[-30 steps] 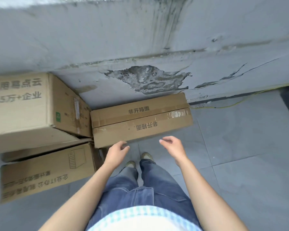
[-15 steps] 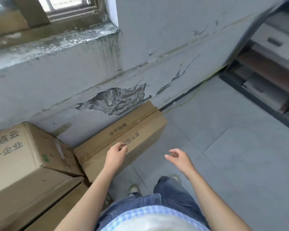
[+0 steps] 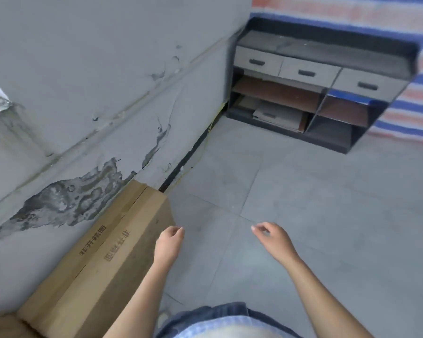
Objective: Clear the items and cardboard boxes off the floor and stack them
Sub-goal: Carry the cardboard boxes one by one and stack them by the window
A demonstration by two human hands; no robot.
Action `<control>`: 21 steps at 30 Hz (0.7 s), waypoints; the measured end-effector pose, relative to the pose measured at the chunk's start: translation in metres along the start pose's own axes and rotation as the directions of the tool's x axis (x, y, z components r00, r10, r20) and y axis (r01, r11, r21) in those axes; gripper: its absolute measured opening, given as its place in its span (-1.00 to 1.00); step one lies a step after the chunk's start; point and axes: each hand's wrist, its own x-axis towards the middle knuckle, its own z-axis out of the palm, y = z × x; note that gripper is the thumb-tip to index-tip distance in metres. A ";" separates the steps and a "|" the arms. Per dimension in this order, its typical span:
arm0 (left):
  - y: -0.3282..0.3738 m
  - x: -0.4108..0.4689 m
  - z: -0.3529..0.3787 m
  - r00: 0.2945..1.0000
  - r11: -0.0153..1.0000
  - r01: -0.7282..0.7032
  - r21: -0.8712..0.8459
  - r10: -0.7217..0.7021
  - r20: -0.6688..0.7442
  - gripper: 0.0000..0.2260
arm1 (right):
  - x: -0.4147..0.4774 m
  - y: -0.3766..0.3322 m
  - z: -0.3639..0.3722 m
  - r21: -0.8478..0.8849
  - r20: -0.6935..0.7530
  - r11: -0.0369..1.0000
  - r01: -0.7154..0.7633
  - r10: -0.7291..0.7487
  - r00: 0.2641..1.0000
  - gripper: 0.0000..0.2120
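You have a long, flat brown cardboard box [image 3: 100, 264] lying on the floor [image 3: 303, 215], one long side against the wall [image 3: 83, 93]. Top flaps closed, dark characters printed across them.

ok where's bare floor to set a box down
Bare grey tiled floor runs from the long brown cardboard box to the dark three-drawer cabinet, and right of the right hand. Crowded along the cracked grey wall, where that box lies beside the left hand.

Bare floor [image 3: 303, 215] right of cardboard box [image 3: 103, 259]
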 end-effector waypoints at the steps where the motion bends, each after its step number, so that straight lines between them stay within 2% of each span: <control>1: 0.017 -0.009 0.034 0.992 0.996 -0.076 0.056 0.069 0.109 -0.76 | -0.006 0.021 -0.021 0.033 -0.063 0.998 -0.047 0.049 0.997 -0.81; 2: 0.035 -0.021 0.068 0.965 0.981 -0.167 0.102 0.142 0.222 -0.77 | -0.012 0.042 -0.040 0.065 -0.120 0.994 -0.092 0.100 0.988 -0.83; 4: 0.068 -0.048 0.128 0.866 0.925 -0.342 0.165 0.242 0.438 -0.78 | -0.024 0.082 -0.075 0.137 -0.216 0.974 -0.181 0.207 0.954 -0.85; 6: 0.090 -0.073 0.169 0.762 0.861 -0.466 0.204 0.274 0.587 -0.78 | -0.045 0.118 -0.102 0.237 -0.294 0.931 -0.277 0.340 0.893 -0.80; 10: 0.125 -0.090 0.224 0.682 0.794 -0.560 0.235 0.282 0.675 -0.86 | -0.082 0.175 -0.136 0.416 -0.409 0.842 -0.344 0.511 0.756 -0.73; 14: 0.161 -0.102 0.278 0.567 0.711 -0.664 0.231 0.278 0.775 -0.86 | -0.102 0.210 -0.147 0.495 -0.375 0.762 -0.418 0.621 0.688 -0.68; 17: 0.191 -0.110 0.319 0.476 0.716 -0.683 0.144 0.288 0.831 -0.84 | -0.110 0.228 -0.161 0.545 -0.386 0.706 -0.452 0.690 0.612 -0.66; 21: 0.239 -0.110 0.378 0.354 0.714 -0.699 0.036 0.302 0.885 -0.84 | -0.098 0.249 -0.199 0.627 -0.472 0.645 -0.437 0.761 0.445 -0.70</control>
